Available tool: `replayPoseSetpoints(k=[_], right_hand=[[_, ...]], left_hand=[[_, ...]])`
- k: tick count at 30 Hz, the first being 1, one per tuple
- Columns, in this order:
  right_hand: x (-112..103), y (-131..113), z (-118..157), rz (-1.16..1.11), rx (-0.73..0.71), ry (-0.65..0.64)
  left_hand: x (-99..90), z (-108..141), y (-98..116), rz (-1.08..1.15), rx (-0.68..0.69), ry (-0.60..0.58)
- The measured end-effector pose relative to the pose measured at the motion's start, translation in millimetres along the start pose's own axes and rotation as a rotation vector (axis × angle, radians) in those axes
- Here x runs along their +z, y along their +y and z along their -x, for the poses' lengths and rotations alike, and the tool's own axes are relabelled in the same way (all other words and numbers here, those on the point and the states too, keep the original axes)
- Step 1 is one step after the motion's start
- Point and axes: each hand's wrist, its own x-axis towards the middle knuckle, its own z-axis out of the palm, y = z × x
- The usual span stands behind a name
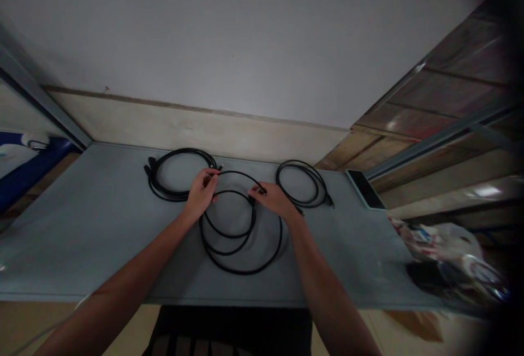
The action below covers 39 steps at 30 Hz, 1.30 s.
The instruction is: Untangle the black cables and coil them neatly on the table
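A black cable lies in loose loops on the grey table before me, part of it lifted between my hands. My left hand pinches the cable near one end; a plug tip shows just past the fingers. My right hand is closed on another stretch of the same cable, with a dark connector beside its fingertips. Behind my left hand rests a coiled black cable with two plug ends at its left side. To the right of my right hand sits another coiled black cable, its plug pointing right.
The grey table meets a pale wall panel at the back. A phone lies near the right rear edge. Plastic bags and a dark cylindrical object are at the right. A blue object stands beyond the left edge.
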Motion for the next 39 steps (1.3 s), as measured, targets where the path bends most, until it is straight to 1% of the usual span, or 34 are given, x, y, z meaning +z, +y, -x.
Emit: replayPoseSetpoints(k=[3,7,10,14,16,17,19,21,23,26,29,31,35,37,39], right_hand=[[7,-5,1,-0.079,0.010,-0.057],[11,-9,1,-0.130,-0.013,-0.112],[7,-7,-2,-0.106,-0.041,-0.049],[-4,1,-6,-0.058,-0.053,0.120],[-8,3,-6,-0.052,-0.057,0.155],[-8,2,-6,-0.060,-0.069,0.152],[-5,-5,-3,-0.090,-0.117,0.106],[1,-15,1,-0.114,-0.167,0.033],[8,-24,4,-0.095,-0.188,-0.026],[12,-30,6,-0.032,-0.188,-0.036],[7,-24,6,-0.014,-0.166,-0.017],[3,-16,5,-0.002,-0.116,-0.024],[2,-7,6,0.014,-0.025,-0.130],[4,-6,5,-0.010,-0.027,-0.182],[7,-7,4,-0.045,-0.032,-0.191]], left_hand=[[1.7,0,-4,0.043,-0.002,0.058],[1.4,0,-3,0.019,0.018,0.110],[-0.6,0,1,0.003,0.034,0.092],[-3.6,-2,3,-0.062,0.058,0.019],[-3.2,-2,1,-0.077,0.041,-0.027],[-2.2,-1,0,-0.079,0.022,-0.053],[1.3,2,-2,-0.095,-0.023,-0.114],[5.7,6,-1,-0.134,-0.030,-0.161],[9.4,9,1,-0.171,0.003,-0.163],[10.9,10,2,-0.184,0.040,-0.121],[8.1,7,-1,-0.154,0.060,-0.084],[5.5,6,-3,-0.125,0.069,-0.058],[2.6,5,-6,-0.112,0.088,-0.003],[2.2,4,-6,-0.122,0.098,0.007],[2.1,4,-6,-0.138,0.091,0.007]])
